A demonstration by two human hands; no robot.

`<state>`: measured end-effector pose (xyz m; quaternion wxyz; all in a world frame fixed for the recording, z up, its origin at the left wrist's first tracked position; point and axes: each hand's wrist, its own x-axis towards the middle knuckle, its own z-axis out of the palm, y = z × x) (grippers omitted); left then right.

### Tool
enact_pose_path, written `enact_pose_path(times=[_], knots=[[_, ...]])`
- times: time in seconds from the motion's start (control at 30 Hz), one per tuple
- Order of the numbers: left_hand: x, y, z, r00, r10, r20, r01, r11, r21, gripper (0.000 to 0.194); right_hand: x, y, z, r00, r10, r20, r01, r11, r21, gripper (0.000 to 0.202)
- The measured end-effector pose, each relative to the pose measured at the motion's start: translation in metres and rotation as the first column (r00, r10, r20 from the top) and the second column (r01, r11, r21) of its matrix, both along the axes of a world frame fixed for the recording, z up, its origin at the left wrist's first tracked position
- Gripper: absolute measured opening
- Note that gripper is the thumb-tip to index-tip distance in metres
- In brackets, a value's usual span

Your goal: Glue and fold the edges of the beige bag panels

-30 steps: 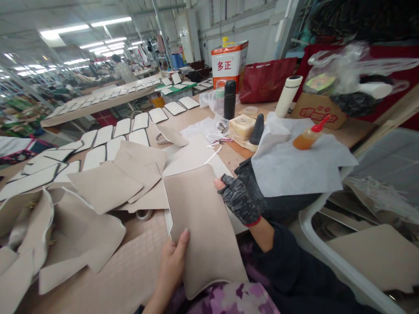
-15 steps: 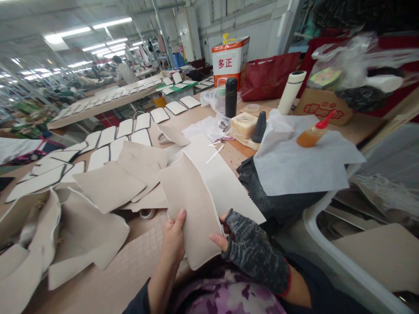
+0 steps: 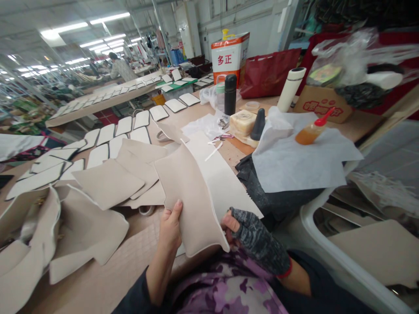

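Note:
A beige leather-like panel [image 3: 188, 196] with pale edges is held up over the near side of the table. My left hand [image 3: 170, 224], bare, grips its left edge with the thumb on top. At the panel's right edge is my right hand [image 3: 234, 226], in a dark grey fingerless glove, with curled fingers partly hidden and blurred; whether they pinch the edge is too unclear to tell. Beneath the panel lies a long white sheet [image 3: 222, 179]. More beige pieces [image 3: 109, 181] are piled to the left.
Rows of white dark-edged pieces [image 3: 106, 135] cover the table's far left. Ahead stand a black bottle [image 3: 230, 96], a wax-like block [image 3: 242, 124] and a white flask [image 3: 291, 89]. An orange glue bottle [image 3: 309, 133] lies on white paper [image 3: 297, 165]. A white-rimmed bin [image 3: 314, 222] is at right.
The panel's lower right corner has bent up and outward. My right thumb has drawn back from the panel's face and curled in. My left hand has shifted slightly up and left with the panel.

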<state>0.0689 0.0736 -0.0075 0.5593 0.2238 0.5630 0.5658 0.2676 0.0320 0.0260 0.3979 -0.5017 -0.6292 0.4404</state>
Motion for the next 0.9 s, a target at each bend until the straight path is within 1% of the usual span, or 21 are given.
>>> enact_pose_path(times=[0.03, 0.07, 0.13, 0.2, 0.3, 0.37, 0.43, 0.5, 0.57, 0.6, 0.63, 0.67, 0.7, 0.77, 0.8, 0.83, 0.9], knots=[[0.0, 0.001, 0.0, 1.0, 0.007, -0.005, -0.007, 1.0, 0.012, 0.037, 0.002, 0.0, 0.002, 0.999, 0.004, -0.038, -0.006, 0.999, -0.045, 0.044], [0.0, 0.002, 0.001, 1.0, 0.014, -0.012, -0.014, 1.0, 0.021, 0.036, 0.003, -0.001, 0.003, 0.998, -0.011, -0.058, 0.007, 0.998, -0.06, 0.044], [0.0, 0.002, 0.002, 1.0, 0.012, -0.024, -0.012, 1.0, 0.028, 0.035, 0.003, -0.001, 0.003, 0.996, -0.082, -0.046, 0.083, 0.997, 0.008, 0.04], [0.001, 0.002, 0.003, 1.0, -0.005, -0.025, 0.005, 0.999, 0.032, 0.036, 0.0, 0.001, 0.002, 0.989, -0.142, 0.03, 0.138, 0.986, 0.098, 0.032], [0.001, 0.0, 0.004, 0.999, -0.04, -0.021, 0.04, 0.999, 0.022, 0.039, -0.004, 0.009, -0.001, 0.971, -0.172, 0.165, 0.136, 0.968, 0.212, 0.028], [0.001, -0.002, 0.004, 0.998, -0.05, -0.024, 0.051, 0.999, 0.008, 0.039, -0.004, 0.016, -0.004, 0.975, -0.145, 0.169, 0.104, 0.968, 0.228, 0.03], [0.0, -0.004, 0.005, 0.998, -0.06, -0.027, 0.06, 0.998, -0.006, 0.04, -0.001, 0.022, -0.01, 0.99, -0.112, 0.08, 0.097, 0.98, 0.173, 0.032], [-0.001, -0.004, 0.006, 0.997, -0.063, -0.038, 0.062, 0.998, -0.021, 0.042, 0.003, 0.025, -0.016, 0.994, -0.096, -0.051, 0.099, 0.994, 0.052, 0.034], [-0.002, -0.003, 0.008, 0.997, -0.058, -0.053, 0.056, 0.998, -0.036, 0.043, 0.007, 0.025, -0.021, 0.983, -0.058, -0.174, 0.04, 0.993, -0.109, 0.039], [-0.002, -0.003, 0.009, 0.997, -0.054, -0.057, 0.052, 0.998, -0.038, 0.043, 0.008, 0.024, -0.023, 0.975, -0.034, -0.218, -0.006, 0.983, -0.183, 0.043], [-0.002, -0.003, 0.01, 0.997, -0.051, -0.057, 0.049, 0.998, -0.036, 0.043, 0.01, 0.023, -0.024, 0.97, -0.017, -0.244, -0.041, 0.972, -0.233, 0.045], [-0.001, -0.002, 0.011, 0.997, -0.055, -0.053, 0.053, 0.998, -0.036, 0.043, 0.01, 0.022, -0.024, 0.97, -0.009, -0.243, -0.052, 0.969, -0.243, 0.045], [-0.001, -0.002, 0.011, 0.997, -0.062, -0.047, 0.061, 0.998, -0.035, 0.043, 0.01, 0.021, -0.024, 0.977, -0.014, -0.212, -0.031, 0.977, -0.209, 0.043], [0.002, -0.003, 0.013, 0.996, -0.085, -0.039, 0.084, 0.996, -0.038, 0.044, 0.009, 0.02, -0.022, 0.994, -0.079, -0.077, 0.076, 0.996, -0.044, 0.035], [0.003, -0.003, 0.013, 0.994, -0.098, -0.039, 0.096, 0.995, -0.04, 0.045, 0.008, 0.02, -0.022, 0.992, -0.123, -0.012, 0.123, 0.991, 0.044, 0.033], [0.005, -0.003, 0.014, 0.993, -0.11, -0.039, 0.108, 0.993, -0.041, 0.046, 0.007, 0.021, -0.021, 0.987, -0.157, 0.03, 0.154, 0.983, 0.103, 0.033], [0.007, -0.002, 0.016, 0.99, -0.138, -0.04, 0.136, 0.99, -0.047, 0.046, 0.007, 0.022, -0.021, 0.978, -0.205, 0.037, 0.199, 0.971, 0.129, 0.036]])
